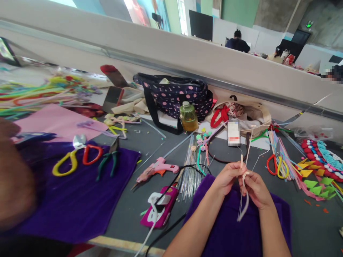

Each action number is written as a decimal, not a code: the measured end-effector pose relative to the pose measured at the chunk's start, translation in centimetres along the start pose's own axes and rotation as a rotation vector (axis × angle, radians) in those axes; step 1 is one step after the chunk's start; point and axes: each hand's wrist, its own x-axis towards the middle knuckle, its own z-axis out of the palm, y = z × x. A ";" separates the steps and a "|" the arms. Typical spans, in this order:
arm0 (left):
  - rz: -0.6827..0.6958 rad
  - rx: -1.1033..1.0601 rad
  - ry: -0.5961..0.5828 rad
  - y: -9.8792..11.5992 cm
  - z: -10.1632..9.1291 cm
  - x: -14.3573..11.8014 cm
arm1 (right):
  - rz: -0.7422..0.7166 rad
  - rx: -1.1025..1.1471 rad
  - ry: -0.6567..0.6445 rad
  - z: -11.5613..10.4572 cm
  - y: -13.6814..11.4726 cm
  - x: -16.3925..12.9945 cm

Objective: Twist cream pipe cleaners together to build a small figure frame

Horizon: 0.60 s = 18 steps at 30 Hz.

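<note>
My left hand [230, 175] and my right hand [256, 188] are close together above a purple cloth [225, 221]. Between my left fingertips is pinched a cream pipe cleaner [243, 213], its lower end curling down below the hands. My right fingers close on the same pipe cleaner at a small knotted clump. Thin pale stems stick up past the fingers and fine wires hang beneath. A dark hoop [217, 159] and a white tag-like card [233, 134] are just beyond my hands.
Left of me lie a pink glue gun [158, 167], a magenta power strip [162, 208] with cords, and clear sticks [189, 182]. Yellow-and-red scissors [278, 166] are on the right. A co-worker's blurred arm [16, 178] is at far left. A bottle [188, 119] stands before a patterned bag [171, 94].
</note>
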 end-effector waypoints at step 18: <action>0.700 1.002 0.514 -0.4 0.8 0.0 | -0.183 -0.454 0.351 -1.2 0.5 0.8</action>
